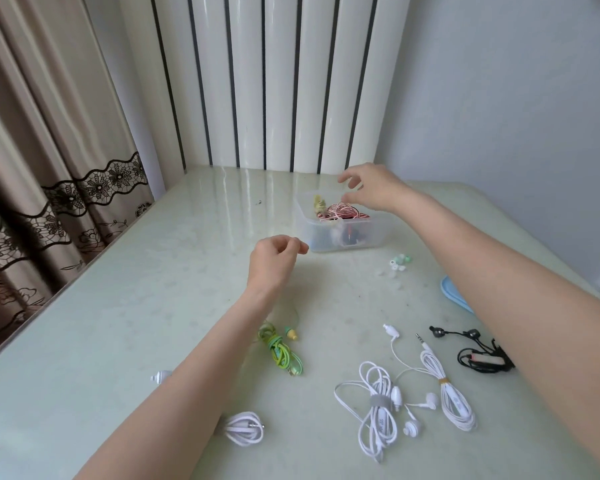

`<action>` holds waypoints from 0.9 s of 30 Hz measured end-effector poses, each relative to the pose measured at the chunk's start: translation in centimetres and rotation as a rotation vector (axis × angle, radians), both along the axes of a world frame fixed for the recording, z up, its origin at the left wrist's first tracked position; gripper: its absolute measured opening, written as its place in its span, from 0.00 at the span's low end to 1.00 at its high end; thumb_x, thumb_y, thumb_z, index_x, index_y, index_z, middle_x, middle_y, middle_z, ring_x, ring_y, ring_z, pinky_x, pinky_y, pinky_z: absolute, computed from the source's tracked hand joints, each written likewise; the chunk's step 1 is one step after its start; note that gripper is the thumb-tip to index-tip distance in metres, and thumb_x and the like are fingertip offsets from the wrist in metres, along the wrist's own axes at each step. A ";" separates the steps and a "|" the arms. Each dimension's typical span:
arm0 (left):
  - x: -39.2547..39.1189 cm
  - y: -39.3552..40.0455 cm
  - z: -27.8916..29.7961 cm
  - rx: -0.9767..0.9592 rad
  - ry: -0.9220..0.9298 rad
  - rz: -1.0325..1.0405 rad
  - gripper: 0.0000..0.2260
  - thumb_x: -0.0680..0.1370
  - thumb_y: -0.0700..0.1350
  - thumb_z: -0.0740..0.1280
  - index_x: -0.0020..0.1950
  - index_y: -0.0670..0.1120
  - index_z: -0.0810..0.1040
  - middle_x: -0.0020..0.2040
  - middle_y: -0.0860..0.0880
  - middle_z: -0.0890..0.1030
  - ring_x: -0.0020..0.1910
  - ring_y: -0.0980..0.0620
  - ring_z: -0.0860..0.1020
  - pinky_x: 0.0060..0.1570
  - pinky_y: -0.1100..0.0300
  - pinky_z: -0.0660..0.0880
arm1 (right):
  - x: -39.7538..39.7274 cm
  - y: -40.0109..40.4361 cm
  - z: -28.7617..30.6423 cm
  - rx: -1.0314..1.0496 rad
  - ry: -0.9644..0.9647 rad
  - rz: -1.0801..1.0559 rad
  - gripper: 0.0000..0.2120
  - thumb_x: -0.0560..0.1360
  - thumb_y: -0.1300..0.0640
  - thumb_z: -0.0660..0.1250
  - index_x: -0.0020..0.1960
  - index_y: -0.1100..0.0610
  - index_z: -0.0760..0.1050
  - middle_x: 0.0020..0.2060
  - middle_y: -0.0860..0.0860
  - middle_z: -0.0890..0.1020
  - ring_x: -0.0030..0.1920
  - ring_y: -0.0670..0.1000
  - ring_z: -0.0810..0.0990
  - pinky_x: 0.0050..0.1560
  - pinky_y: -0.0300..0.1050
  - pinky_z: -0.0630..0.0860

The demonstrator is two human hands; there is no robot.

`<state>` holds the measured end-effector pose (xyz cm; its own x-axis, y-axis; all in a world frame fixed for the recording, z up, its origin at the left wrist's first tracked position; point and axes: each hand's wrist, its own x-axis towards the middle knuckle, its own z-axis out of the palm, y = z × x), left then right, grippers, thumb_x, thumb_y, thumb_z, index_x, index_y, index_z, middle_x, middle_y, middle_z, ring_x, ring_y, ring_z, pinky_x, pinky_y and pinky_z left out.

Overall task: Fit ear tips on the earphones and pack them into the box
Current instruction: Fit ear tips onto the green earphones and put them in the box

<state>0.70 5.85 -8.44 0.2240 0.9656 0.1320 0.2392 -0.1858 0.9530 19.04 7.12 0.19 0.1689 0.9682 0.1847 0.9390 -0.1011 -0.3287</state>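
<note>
Pale green glass-topped table (125, 306) carries one clear plastic box (340, 233), holding a pink coil, under the loose-fingered, empty right hand (371, 188), while five earphone bundles wait near and a small cluster of ear tips (397, 265) lies beside the box; left hand (274, 258) curled, apparently empty.

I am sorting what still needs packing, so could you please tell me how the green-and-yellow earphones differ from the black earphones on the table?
The green-and-yellow earphones lie by the left forearm, while the black earphones lie partly under the right forearm. The green-and-yellow cable is wound into a tight bundle; the black cable lies in a looser coil with both earbuds stretched out. Both sit on the pale glossy table, outside the clear plastic box.
</note>
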 end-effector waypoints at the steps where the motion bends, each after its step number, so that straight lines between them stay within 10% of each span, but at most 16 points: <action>1: -0.4 0.0 0.3 -0.001 0.060 -0.043 0.10 0.75 0.41 0.60 0.41 0.44 0.81 0.43 0.47 0.81 0.42 0.50 0.74 0.37 0.63 0.68 | -0.5 -0.8 -0.5 0.034 0.024 0.019 0.14 0.72 0.59 0.67 0.58 0.56 0.77 0.54 0.56 0.80 0.55 0.54 0.78 0.50 0.39 0.69; 4: -2.3 -0.1 1.2 0.073 0.543 -0.164 0.10 0.76 0.47 0.63 0.49 0.43 0.80 0.47 0.45 0.81 0.48 0.46 0.77 0.44 0.60 0.68 | -2.2 -4.3 -2.3 0.018 0.056 0.145 0.09 0.73 0.62 0.66 0.50 0.59 0.81 0.48 0.55 0.84 0.46 0.48 0.79 0.41 0.32 0.69; 8: -3.9 -2.9 2.8 0.094 1.172 -0.329 0.17 0.76 0.54 0.62 0.53 0.42 0.78 0.35 0.48 0.77 0.32 0.49 0.75 0.34 0.62 0.68 | -1.6 -8.8 -4.1 -0.061 0.080 0.147 0.08 0.74 0.63 0.65 0.49 0.62 0.81 0.47 0.55 0.84 0.43 0.45 0.76 0.38 0.20 0.65; 13: -4.7 -7.2 3.1 0.287 1.109 -0.615 0.14 0.74 0.41 0.64 0.58 0.53 0.76 0.51 0.51 0.68 0.53 0.49 0.76 0.48 0.63 0.69 | -1.4 -11.1 -4.9 -0.084 0.128 0.102 0.07 0.74 0.62 0.66 0.48 0.60 0.82 0.45 0.54 0.84 0.42 0.45 0.75 0.37 0.20 0.65; 22: -4.1 -6.8 2.9 0.320 1.024 -0.538 0.11 0.70 0.36 0.66 0.47 0.46 0.83 0.46 0.47 0.83 0.39 0.53 0.75 0.33 0.66 0.69 | 3.2 -11.8 -2.9 0.085 0.190 -0.191 0.09 0.72 0.67 0.62 0.44 0.64 0.81 0.40 0.58 0.83 0.40 0.51 0.77 0.45 0.40 0.72; 27: -2.9 -6.4 3.3 0.268 1.010 -0.605 0.10 0.71 0.36 0.65 0.47 0.47 0.82 0.46 0.48 0.82 0.44 0.49 0.80 0.44 0.60 0.75 | 4.8 -10.7 -3.9 -0.011 0.142 -0.221 0.11 0.72 0.69 0.62 0.48 0.63 0.81 0.48 0.59 0.83 0.44 0.52 0.77 0.50 0.38 0.71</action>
<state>-2.23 -0.57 -5.12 0.7486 0.6372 -0.1832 0.6598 -0.6887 0.3005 23.88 -3.61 -3.68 0.3996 0.9068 0.1339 0.8384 -0.3025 -0.4534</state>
